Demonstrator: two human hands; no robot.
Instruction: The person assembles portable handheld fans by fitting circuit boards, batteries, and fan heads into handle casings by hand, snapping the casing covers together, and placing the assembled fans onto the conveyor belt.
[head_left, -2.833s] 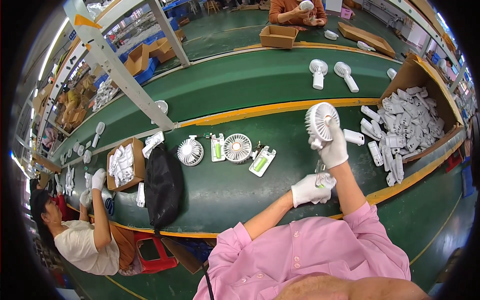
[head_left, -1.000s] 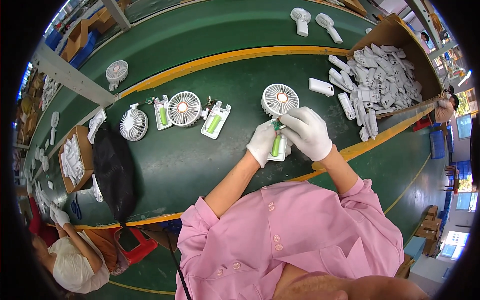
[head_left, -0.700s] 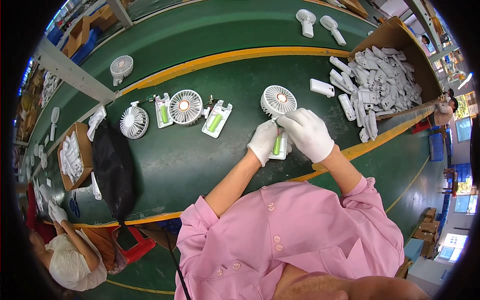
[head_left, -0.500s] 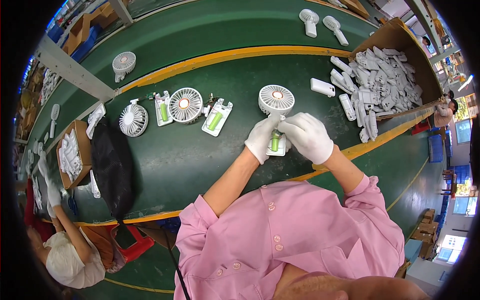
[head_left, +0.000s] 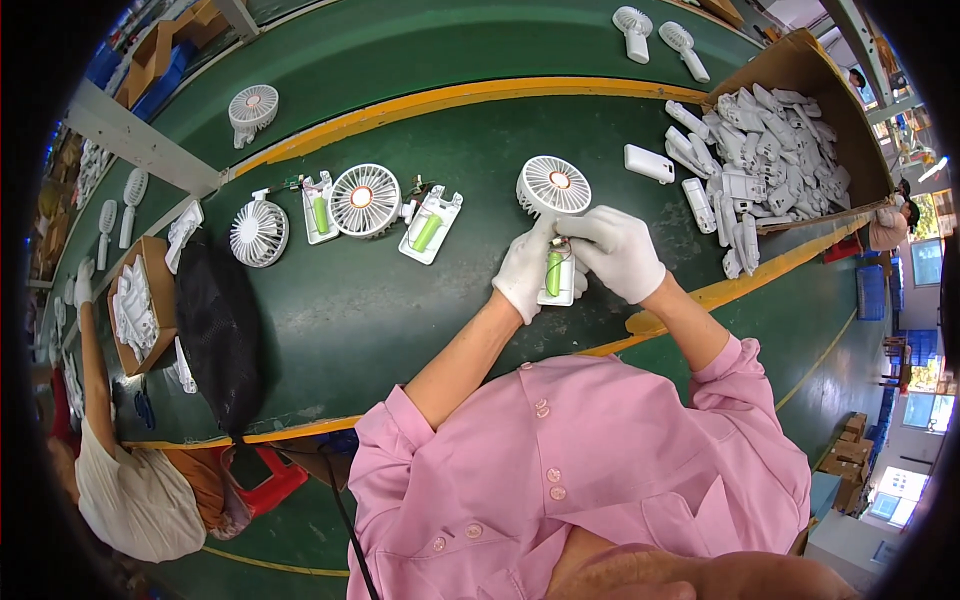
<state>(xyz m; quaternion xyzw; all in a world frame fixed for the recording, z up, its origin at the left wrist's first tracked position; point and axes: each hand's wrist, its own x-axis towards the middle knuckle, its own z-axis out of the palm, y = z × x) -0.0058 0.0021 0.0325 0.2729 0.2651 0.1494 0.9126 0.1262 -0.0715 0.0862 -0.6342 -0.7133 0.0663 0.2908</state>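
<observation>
Both my hands wear white gloves and work on one white handheld fan [head_left: 553, 187], its round grille pointing away from me. My left hand [head_left: 524, 268] is closed around the left side of its opened handle, where a green battery [head_left: 554, 274] shows. My right hand [head_left: 618, 252] pinches at the neck just under the grille; its fingertips partly hide the small parts there, and other fingers support the handle's right side. To the left lie another opened fan [head_left: 365, 200], a handle half with a green battery [head_left: 430, 228] and a fan head [head_left: 259, 233].
At the right, a cardboard box [head_left: 840, 110] is heaped with white handle shells, some spilling beside it. A black mesh bag [head_left: 218, 330] and a smaller box of parts [head_left: 165, 290] lie left. Finished-looking fans [head_left: 634, 32] rest beyond the yellow edge. A co-worker [head_left: 140, 490] sits at left.
The fan in my hands has tilted slightly, and more of the battery and open handle shows. My right fingers have shifted a little at the neck. The co-worker's arm reaches farther forward.
</observation>
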